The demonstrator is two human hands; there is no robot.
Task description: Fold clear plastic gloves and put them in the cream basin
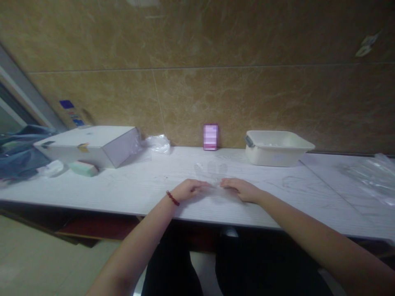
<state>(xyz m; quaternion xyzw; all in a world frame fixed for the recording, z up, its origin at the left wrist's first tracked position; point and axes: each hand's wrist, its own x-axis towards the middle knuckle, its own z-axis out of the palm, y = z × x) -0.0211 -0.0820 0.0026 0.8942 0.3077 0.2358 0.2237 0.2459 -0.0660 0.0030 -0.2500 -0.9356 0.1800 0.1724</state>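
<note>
My left hand (191, 189), below a wrist with a dark red bead bracelet (173, 198), reaches in from the left with its fingers pointing right. Opposite it, my right hand (242, 190) bends inward with fingertips close to those of the left. Between and just beyond them lies a thin clear plastic piece (212, 168) with rounded lobes, hard to make out against the white table (135, 185). The fingertips of both hands appear closed on its near edge; the exact grip is blurred.
Against the tiled wall stand a white box (89, 144), a phone-like upright device (210, 137) and a cream plastic basin (274, 154). Crumpled clear plastic (157, 144) lies beside the box, near a green sponge-like block (83, 168). More clear plastic sheets (373, 174) lie at the far right.
</note>
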